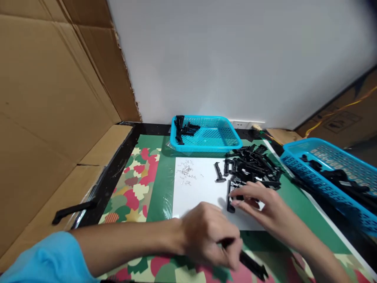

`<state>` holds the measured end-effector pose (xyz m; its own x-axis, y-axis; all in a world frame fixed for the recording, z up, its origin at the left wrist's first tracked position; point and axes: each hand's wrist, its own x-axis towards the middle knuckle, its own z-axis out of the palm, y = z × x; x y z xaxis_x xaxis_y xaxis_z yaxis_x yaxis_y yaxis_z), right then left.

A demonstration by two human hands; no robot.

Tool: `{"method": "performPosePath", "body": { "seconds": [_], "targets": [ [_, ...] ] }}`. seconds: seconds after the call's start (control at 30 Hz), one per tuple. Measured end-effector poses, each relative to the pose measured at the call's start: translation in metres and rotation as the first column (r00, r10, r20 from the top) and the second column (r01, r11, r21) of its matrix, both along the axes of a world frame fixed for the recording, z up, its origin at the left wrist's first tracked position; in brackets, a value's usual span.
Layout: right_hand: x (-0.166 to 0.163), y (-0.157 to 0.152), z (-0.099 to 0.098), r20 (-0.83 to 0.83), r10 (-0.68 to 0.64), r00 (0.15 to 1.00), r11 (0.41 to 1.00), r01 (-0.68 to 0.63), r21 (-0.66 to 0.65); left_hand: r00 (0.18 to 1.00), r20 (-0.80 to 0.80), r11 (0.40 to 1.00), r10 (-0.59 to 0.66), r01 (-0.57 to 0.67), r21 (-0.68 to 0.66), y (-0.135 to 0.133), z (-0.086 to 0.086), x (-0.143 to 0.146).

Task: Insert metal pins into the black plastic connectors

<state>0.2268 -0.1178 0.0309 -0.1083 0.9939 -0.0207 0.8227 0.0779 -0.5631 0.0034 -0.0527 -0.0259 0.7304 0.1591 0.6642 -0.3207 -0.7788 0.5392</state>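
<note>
My left hand [213, 236] is closed around a long, narrow black plastic part [253, 266] and holds it low over the front of the table. One end of that part sticks out to the right, and the rest is hidden in my fingers. Above the right side of the white sheet [194, 208], my right hand [262, 202] has its thumb and forefinger on another black plastic part [231, 204], which lies upright in the view beside the pile. A separate black part [219, 172] rests on the sheet just left of the pile of black parts [253, 163].
Tiny thin metal pieces [186, 169] are scattered on the sheet's left. A blue basket [206, 148] with some black parts stands at the back; another blue basket [326, 186] stands right. Cardboard [59, 78] walls the left side, where a black bar [73, 210] lies.
</note>
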Motion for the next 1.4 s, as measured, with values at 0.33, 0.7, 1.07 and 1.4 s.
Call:
{"method": "performPosePath", "body": {
  "seconds": [0.33, 0.7, 1.07, 1.4],
  "targets": [
    [-0.043, 0.031, 0.023, 0.075, 0.248, 0.966, 0.969, -0.247, -0.03, 0.937, -0.262, 0.864, -0.232, 0.322, 0.388, -0.012, -0.021, 0.014],
    [-0.15, 0.124, -0.01, -0.136, 0.564, 0.815, 0.824, -0.566, 0.029, 0.957, -0.229, 0.822, -0.18, 0.274, 0.499, -0.013, -0.006, 0.002],
    [-0.142, 0.138, -0.011, -0.121, 0.636, 0.762, 0.769, -0.639, 0.018, 0.935, -0.319, 0.815, -0.154, 0.303, 0.494, -0.015, -0.011, 0.006],
    [-0.139, 0.143, -0.017, -0.213, 0.623, 0.752, 0.77, -0.637, 0.004, 0.948, -0.271, 0.823, -0.167, 0.285, 0.491, -0.014, -0.011, 0.006]
  ]
}}
